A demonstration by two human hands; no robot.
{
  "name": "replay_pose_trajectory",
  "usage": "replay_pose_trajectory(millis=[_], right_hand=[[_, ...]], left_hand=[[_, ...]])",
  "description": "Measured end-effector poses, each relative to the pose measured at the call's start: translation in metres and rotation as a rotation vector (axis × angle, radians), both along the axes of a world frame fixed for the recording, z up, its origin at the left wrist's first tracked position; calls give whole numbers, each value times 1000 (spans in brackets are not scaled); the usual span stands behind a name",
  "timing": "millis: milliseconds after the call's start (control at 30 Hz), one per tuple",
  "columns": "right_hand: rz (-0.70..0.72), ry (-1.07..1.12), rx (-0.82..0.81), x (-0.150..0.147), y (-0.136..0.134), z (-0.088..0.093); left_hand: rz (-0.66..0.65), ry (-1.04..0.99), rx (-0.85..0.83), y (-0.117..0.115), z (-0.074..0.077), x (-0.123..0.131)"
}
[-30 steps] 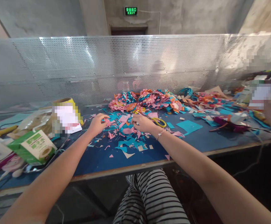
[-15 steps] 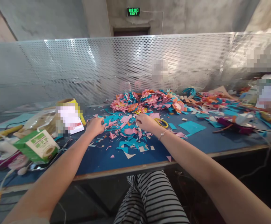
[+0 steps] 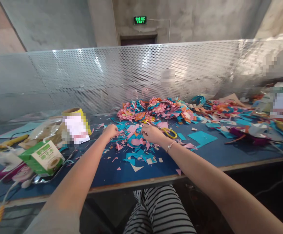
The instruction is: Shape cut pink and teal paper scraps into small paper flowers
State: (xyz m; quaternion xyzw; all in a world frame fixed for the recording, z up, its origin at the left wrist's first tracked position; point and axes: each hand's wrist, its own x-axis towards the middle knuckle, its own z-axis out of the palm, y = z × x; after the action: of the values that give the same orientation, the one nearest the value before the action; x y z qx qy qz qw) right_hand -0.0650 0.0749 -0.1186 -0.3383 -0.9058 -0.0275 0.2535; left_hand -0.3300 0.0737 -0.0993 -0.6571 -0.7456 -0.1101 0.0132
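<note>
Cut paper scraps (image 3: 139, 152) in blue, pink and cream lie scattered over the middle of the blue tabletop (image 3: 102, 175). My left hand (image 3: 111, 131) is at the left side of these scraps, its fingers curled together. Over on the right, my right hand (image 3: 151, 132) is bent down at the scraps with closed fingers. What either hand holds, if anything, is too small to make out. Scissors with yellow handles (image 3: 170, 132) lie just beyond my right wrist. Behind the hands is a heap of layered paper flowers (image 3: 161, 107) in pink, blue and orange.
On the left stand a green drink carton (image 3: 42, 157) and a yellow roll (image 3: 85, 120) behind a blurred white card. A blue paper sheet (image 3: 205, 138), a purple glue gun (image 3: 249, 135) and more scraps lie right. A perforated metal screen (image 3: 83, 74) closes the back.
My left hand has moved right, away from the yellow roll and closer to my right hand. The right hand has stayed nearly in place. The whole view has shifted slightly.
</note>
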Motion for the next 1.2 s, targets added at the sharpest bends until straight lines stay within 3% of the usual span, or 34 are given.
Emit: replay_pose_trajectory(millis=[433,633,800,900,1000,1100,1200], right_hand=[[-30,61,-8,4,3,3],[-30,73,-25,6,4,4],[-10,93,-36,4,6,3],[-2,92,-37,5,8,1],[-18,107,-53,6,10,0],[-14,123,-66,7,10,0],[0,136,-70,7,9,0]], left_hand=[[86,-99,79,9,-5,-7],[25,-109,331,-6,10,-4],[-13,22,559,-10,15,-4],[-32,66,498,-5,8,-9],[-36,86,311,0,2,-19],[64,61,128,0,1,-30],[157,23,149,-3,5,-39]])
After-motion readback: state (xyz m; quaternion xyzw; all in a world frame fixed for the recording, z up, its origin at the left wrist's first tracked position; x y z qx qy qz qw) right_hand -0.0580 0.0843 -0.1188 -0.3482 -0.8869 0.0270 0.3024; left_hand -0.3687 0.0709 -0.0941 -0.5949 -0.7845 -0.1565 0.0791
